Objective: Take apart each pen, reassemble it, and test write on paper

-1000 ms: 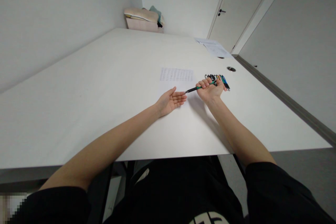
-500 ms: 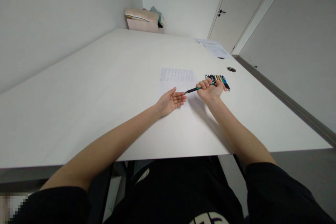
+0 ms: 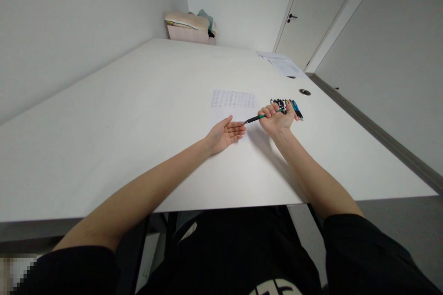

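My right hand point(image 3: 275, 117) is closed, palm up, around a black and green pen point(image 3: 254, 119) whose tip points left. That tip reaches the fingertips of my left hand point(image 3: 225, 135); whether they touch I cannot tell. My left hand lies open on its side, palm turned to the right, fingers stretched out. Beneath it is a sheet of paper point(image 3: 233, 99) printed with rows of small text, its lower part hidden by the hand. Just beyond my right hand lie several pens point(image 3: 297, 109) in a row, partly covered by the fingers.
The white table point(image 3: 131, 101) runs along a wall on the left. More printed sheets point(image 3: 282, 63) lie at its far right, near a round cable hole point(image 3: 305, 92). Past the far edge, a cushion point(image 3: 187, 20) rests on a pale cabinet point(image 3: 187, 33). A door point(image 3: 311, 9) stands at the back right.
Almost nothing differs. Both hands keep their places, and the pen in my right hand has shifted only very slightly left.
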Available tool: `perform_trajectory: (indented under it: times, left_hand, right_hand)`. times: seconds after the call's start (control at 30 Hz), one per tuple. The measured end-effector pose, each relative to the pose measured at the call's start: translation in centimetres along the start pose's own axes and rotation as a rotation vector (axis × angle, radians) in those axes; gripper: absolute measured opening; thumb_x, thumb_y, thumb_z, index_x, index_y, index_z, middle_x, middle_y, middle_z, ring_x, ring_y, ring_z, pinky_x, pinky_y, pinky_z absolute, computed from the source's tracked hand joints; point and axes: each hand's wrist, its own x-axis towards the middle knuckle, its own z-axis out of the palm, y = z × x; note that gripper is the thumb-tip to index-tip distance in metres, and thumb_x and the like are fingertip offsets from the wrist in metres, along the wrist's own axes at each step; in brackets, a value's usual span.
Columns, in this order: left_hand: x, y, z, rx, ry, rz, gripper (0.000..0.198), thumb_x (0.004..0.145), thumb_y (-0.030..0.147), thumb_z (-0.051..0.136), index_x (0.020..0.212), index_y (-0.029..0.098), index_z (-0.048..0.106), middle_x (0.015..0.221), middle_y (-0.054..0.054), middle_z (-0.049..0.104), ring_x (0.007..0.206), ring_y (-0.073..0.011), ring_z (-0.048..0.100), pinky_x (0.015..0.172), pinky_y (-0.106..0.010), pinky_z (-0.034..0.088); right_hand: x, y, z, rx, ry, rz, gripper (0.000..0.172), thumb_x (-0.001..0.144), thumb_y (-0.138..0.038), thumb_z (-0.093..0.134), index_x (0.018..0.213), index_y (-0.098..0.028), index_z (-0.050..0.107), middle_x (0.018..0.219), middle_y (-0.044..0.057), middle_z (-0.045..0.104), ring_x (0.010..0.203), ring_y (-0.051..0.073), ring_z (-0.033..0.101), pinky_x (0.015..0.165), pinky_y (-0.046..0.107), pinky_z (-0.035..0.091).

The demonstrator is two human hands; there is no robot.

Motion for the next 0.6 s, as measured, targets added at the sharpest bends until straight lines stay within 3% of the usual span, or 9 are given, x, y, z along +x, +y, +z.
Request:
perform_trajectory:
  times: [0.6]
  left_hand:
    - [0.15, -0.06, -0.11, -0.008, -0.009, 0.0, 0.037, 0.09, 0.034, 0.041, 0.08, 0.008, 0.066, 0.075, -0.013, 0.067, 0.069, -0.0163, 0.063, 0.065, -0.027, 0.051]
  right_hand:
    - [0.14, 0.02, -0.18, 0.016, 0.007, -0.001, 0.036, 0.083, -0.042, 0.019, 0.055, -0.02, 0.023, 0.046, -0.006, 0.021, 0.038, 0.008, 0.022, 0.04, 0.022, 0.03]
